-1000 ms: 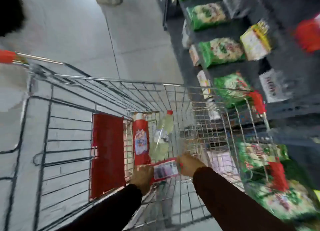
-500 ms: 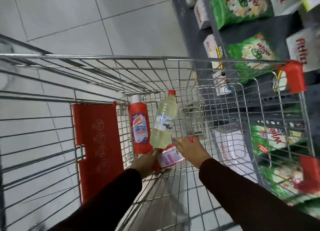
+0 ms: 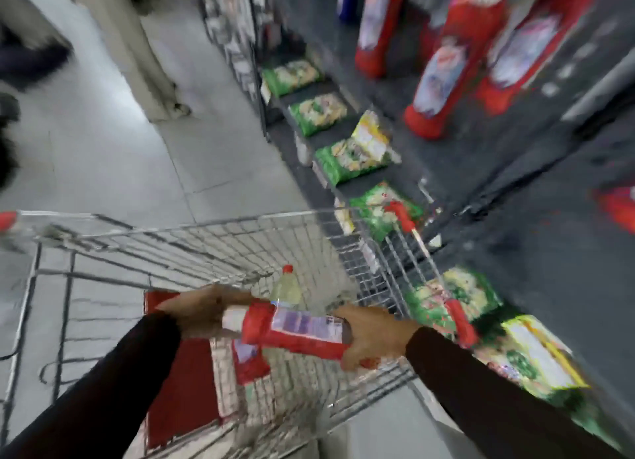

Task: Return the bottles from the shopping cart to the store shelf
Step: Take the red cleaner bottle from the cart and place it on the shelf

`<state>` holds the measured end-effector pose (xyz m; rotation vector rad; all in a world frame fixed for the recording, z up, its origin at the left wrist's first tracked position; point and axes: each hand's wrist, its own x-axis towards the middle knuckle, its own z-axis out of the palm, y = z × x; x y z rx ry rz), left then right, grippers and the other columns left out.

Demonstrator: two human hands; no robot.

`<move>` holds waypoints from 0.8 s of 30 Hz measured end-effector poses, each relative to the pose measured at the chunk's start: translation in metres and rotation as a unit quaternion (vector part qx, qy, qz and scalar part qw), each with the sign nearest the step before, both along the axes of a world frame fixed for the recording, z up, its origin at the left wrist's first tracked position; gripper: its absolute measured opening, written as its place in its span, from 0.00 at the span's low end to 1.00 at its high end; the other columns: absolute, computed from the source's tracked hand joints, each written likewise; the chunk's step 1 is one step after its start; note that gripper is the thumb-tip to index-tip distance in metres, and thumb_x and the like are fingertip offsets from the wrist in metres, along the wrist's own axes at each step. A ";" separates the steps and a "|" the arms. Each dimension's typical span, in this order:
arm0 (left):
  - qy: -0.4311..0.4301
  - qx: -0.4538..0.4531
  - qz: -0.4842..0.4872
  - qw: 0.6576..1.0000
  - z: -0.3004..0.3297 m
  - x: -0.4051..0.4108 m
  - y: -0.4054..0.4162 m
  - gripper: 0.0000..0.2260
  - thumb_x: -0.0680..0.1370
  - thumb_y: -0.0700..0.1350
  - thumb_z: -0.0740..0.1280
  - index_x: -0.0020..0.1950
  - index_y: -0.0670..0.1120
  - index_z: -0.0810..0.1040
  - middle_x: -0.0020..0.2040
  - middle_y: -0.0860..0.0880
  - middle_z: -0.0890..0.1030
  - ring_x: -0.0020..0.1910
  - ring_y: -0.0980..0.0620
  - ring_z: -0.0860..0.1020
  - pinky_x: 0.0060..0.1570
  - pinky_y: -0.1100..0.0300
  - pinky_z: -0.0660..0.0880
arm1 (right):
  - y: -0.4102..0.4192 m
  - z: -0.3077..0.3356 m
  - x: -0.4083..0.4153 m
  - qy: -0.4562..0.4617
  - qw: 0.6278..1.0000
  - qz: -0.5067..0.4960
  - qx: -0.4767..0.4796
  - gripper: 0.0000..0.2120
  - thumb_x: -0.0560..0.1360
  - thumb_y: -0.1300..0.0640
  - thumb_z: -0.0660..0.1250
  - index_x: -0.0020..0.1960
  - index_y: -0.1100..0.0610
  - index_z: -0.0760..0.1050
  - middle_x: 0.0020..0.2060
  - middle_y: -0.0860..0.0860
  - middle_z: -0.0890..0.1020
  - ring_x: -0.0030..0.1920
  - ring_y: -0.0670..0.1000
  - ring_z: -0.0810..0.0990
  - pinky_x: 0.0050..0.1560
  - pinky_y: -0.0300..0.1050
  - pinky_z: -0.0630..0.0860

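Note:
A red bottle (image 3: 295,331) with a white cap and a pale label lies sideways above the wire shopping cart (image 3: 192,249). My right hand (image 3: 372,336) grips its base end. My left hand (image 3: 202,309) is at its cap end, touching it. Below, inside the cart, another red bottle (image 3: 249,362) stands against the red flap, and a pale yellow bottle (image 3: 287,288) with a red cap stands behind the held one. The dark store shelf (image 3: 481,169) on the right carries upright red bottles (image 3: 443,80). The frame is blurred.
Green and yellow bags (image 3: 347,159) lie on the lower shelves beside the cart. A person's legs (image 3: 134,46) stand on the grey tiled aisle ahead. The cart's red flap (image 3: 178,372) is on its left inner side.
The red bottle that lay on the cart floor has been lifted up above the basket in both hands. The view has swung up toward the shelf and aisle.

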<state>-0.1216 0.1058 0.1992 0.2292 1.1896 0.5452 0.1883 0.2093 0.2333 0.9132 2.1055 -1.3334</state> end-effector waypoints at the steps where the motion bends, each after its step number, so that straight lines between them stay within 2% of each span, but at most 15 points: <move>1: -0.033 0.048 0.034 0.998 0.036 0.008 0.009 0.22 0.69 0.48 0.74 0.58 0.37 0.80 0.50 0.41 0.84 0.45 0.45 0.83 0.57 0.47 0.78 | -0.002 0.029 0.012 0.031 0.998 -0.059 -0.023 0.25 0.54 0.49 0.75 0.49 0.54 0.73 0.34 0.52 0.82 0.26 0.46 0.79 0.27 0.40 0.74; 3: -0.078 0.120 0.109 0.984 0.076 0.025 0.029 0.18 0.64 0.49 0.77 0.46 0.38 0.81 0.40 0.40 0.84 0.39 0.43 0.83 0.58 0.45 0.77 | -0.005 0.059 0.022 0.092 0.971 -0.186 -0.116 0.24 0.55 0.57 0.74 0.49 0.60 0.71 0.31 0.50 0.78 0.23 0.41 0.74 0.25 0.36 0.72; 4: -0.079 0.176 0.108 0.975 0.109 0.045 0.042 0.17 0.64 0.50 0.77 0.44 0.40 0.83 0.39 0.42 0.85 0.40 0.44 0.84 0.60 0.45 0.75 | -0.012 0.087 0.034 0.129 0.949 -0.251 -0.143 0.20 0.57 0.62 0.70 0.47 0.62 0.70 0.29 0.49 0.78 0.22 0.41 0.74 0.24 0.35 0.71; 5: -0.083 0.225 0.085 0.967 0.147 0.072 0.054 0.15 0.65 0.52 0.77 0.45 0.43 0.84 0.41 0.44 0.86 0.42 0.46 0.84 0.60 0.47 0.75 | -0.021 0.113 0.050 0.163 0.924 -0.302 -0.167 0.15 0.59 0.65 0.66 0.45 0.62 0.71 0.27 0.48 0.80 0.22 0.41 0.75 0.24 0.35 0.71; 7: -0.050 0.335 0.046 0.940 0.224 0.133 0.077 0.13 0.71 0.50 0.71 0.51 0.45 0.84 0.44 0.45 0.87 0.42 0.49 0.85 0.52 0.52 0.80 | -0.042 0.176 0.087 0.255 0.876 -0.374 -0.165 0.14 0.57 0.68 0.60 0.41 0.60 0.77 0.26 0.48 0.83 0.24 0.43 0.79 0.24 0.34 0.73; 9: -0.037 0.413 0.034 0.909 0.289 0.187 0.087 0.12 0.71 0.47 0.70 0.53 0.46 0.80 0.40 0.47 0.87 0.35 0.53 0.84 0.39 0.58 0.83 | -0.059 0.215 0.118 0.312 0.842 -0.422 -0.124 0.15 0.51 0.67 0.63 0.35 0.60 0.83 0.29 0.50 0.85 0.29 0.47 0.82 0.29 0.38 0.79; 10: -0.058 0.453 0.021 0.890 0.321 0.217 0.088 0.12 0.70 0.45 0.72 0.51 0.46 0.79 0.37 0.49 0.86 0.32 0.55 0.83 0.35 0.61 0.82 | -0.070 0.240 0.137 0.342 0.825 -0.441 -0.083 0.19 0.49 0.65 0.66 0.39 0.60 0.85 0.35 0.54 0.86 0.35 0.51 0.84 0.38 0.45 0.83; 11: -0.076 0.478 0.006 0.875 0.344 0.241 0.088 0.11 0.69 0.43 0.73 0.51 0.46 0.79 0.37 0.49 0.86 0.32 0.55 0.83 0.35 0.61 0.81 | -0.077 0.254 0.152 0.368 0.814 -0.446 -0.055 0.24 0.49 0.63 0.68 0.45 0.60 0.85 0.41 0.59 0.86 0.43 0.57 0.84 0.48 0.55 0.82; 12: -0.091 0.507 -0.015 0.857 0.367 0.263 0.087 0.11 0.69 0.43 0.74 0.50 0.45 0.81 0.39 0.49 0.86 0.33 0.54 0.84 0.37 0.61 0.82 | -0.084 0.268 0.166 0.396 0.800 -0.450 -0.036 0.27 0.50 0.63 0.69 0.49 0.61 0.84 0.46 0.62 0.86 0.48 0.61 0.83 0.54 0.60 0.79; 15: -0.145 0.563 -0.065 0.811 0.440 0.331 0.083 0.18 0.68 0.41 0.73 0.56 0.42 0.79 0.43 0.46 0.86 0.38 0.51 0.85 0.44 0.57 0.82 | -0.108 0.323 0.212 0.462 0.751 -0.472 0.013 0.28 0.51 0.68 0.70 0.52 0.65 0.82 0.49 0.68 0.84 0.49 0.64 0.83 0.54 0.67 0.79; 17: -0.146 0.605 -0.101 0.776 0.491 0.376 0.071 0.15 0.69 0.41 0.70 0.55 0.40 0.80 0.42 0.46 0.86 0.37 0.52 0.85 0.44 0.57 0.82 | -0.128 0.359 0.241 0.499 0.729 -0.467 0.034 0.25 0.56 0.74 0.69 0.53 0.67 0.82 0.46 0.67 0.85 0.46 0.62 0.85 0.46 0.64 0.82; 18: -0.150 0.626 -0.132 0.754 0.513 0.400 0.063 0.14 0.70 0.41 0.71 0.54 0.40 0.81 0.42 0.46 0.86 0.38 0.52 0.84 0.45 0.58 0.81 | -0.138 0.376 0.255 0.508 0.720 -0.468 0.065 0.23 0.60 0.74 0.68 0.55 0.67 0.81 0.48 0.65 0.85 0.47 0.61 0.85 0.46 0.61 0.83; 20: -0.139 0.664 -0.164 0.716 0.547 0.435 0.057 0.12 0.72 0.40 0.72 0.54 0.40 0.82 0.44 0.46 0.86 0.39 0.52 0.83 0.46 0.59 0.80 | -0.149 0.406 0.278 0.514 0.704 -0.472 0.130 0.23 0.64 0.73 0.68 0.58 0.67 0.80 0.52 0.64 0.84 0.50 0.60 0.85 0.53 0.57 0.81; 22: -0.137 0.684 -0.176 0.695 0.571 0.460 0.054 0.05 0.75 0.40 0.70 0.49 0.45 0.84 0.41 0.49 0.85 0.37 0.54 0.82 0.43 0.60 0.79 | -0.151 0.422 0.298 0.515 0.691 -0.481 0.164 0.21 0.64 0.70 0.70 0.58 0.67 0.80 0.52 0.63 0.85 0.49 0.58 0.85 0.54 0.54 0.81; 24: -0.144 0.695 -0.200 0.675 0.598 0.494 0.040 0.06 0.76 0.40 0.69 0.43 0.47 0.85 0.38 0.50 0.85 0.35 0.55 0.81 0.41 0.60 0.77 | -0.169 0.448 0.325 0.518 0.665 -0.494 0.215 0.23 0.63 0.67 0.74 0.58 0.65 0.80 0.53 0.62 0.85 0.51 0.58 0.84 0.57 0.56 0.80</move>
